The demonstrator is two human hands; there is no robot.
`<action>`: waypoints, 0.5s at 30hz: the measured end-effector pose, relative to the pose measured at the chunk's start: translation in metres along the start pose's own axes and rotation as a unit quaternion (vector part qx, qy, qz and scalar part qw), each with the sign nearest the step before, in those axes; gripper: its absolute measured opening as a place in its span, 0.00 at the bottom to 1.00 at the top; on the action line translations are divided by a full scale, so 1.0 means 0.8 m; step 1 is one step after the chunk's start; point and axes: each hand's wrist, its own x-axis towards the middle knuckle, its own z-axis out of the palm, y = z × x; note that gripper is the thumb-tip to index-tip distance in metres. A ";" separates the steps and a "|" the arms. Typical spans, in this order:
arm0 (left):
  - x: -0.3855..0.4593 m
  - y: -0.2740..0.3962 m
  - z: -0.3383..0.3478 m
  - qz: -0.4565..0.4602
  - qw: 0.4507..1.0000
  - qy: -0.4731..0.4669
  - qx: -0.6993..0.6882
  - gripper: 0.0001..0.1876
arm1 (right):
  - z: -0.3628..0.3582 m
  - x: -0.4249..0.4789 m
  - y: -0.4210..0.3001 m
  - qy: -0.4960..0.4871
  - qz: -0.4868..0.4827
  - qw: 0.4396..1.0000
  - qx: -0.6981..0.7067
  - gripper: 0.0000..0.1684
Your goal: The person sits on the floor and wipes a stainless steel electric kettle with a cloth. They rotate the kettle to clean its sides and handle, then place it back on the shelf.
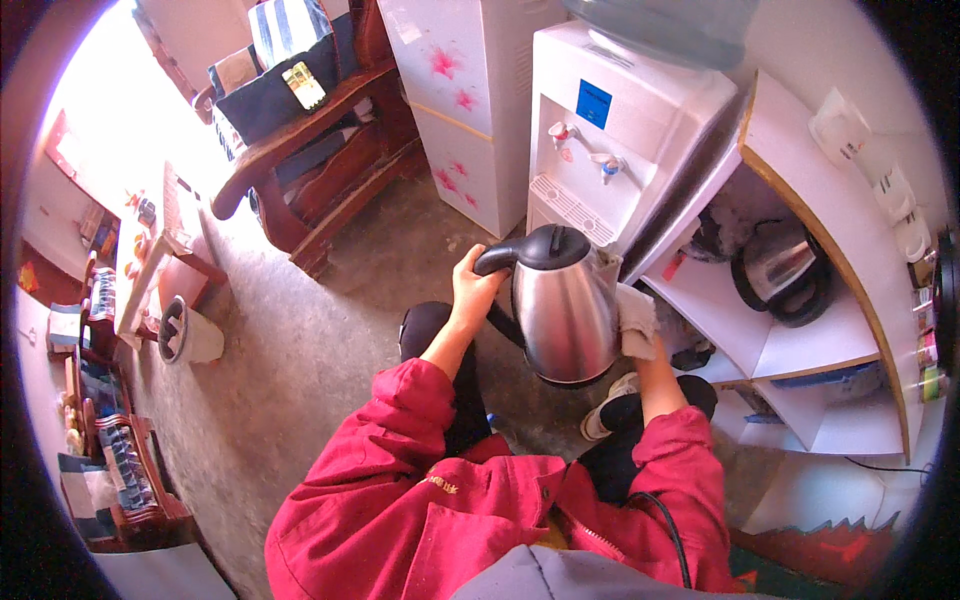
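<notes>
A stainless steel electric kettle (559,322) with a black lid and black handle is held up in front of me, its lid closed. My left hand (474,289) grips the top of its handle. Against the kettle's right side, my right hand (643,330) presses a light-coloured cloth (636,319); the cloth covers most of the fingers. Just beyond the kettle stands a white water dispenser (559,180) with a red tap and a blue tap.
On the right, white shelving (814,337) holds a second metal pot or kettle (776,270). A white refrigerator (465,135) with pink flowers stands behind. A wooden bench (322,135) is at the upper left, a waste bin (202,341) and low table (161,262) at left.
</notes>
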 end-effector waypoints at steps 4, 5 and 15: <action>0.011 -0.021 0.011 0.127 0.988 0.075 0.035 0.09 | -0.002 -0.011 -0.009 0.038 -0.093 0.995 0.011 0.28; 0.012 -0.023 0.015 0.133 0.988 0.065 0.040 0.09 | -0.002 -0.012 -0.010 0.035 -0.091 0.995 0.027 0.28; 0.007 -0.035 0.049 0.109 0.986 -0.034 0.119 0.09 | 0.004 -0.016 -0.015 0.035 -0.044 0.988 0.142 0.27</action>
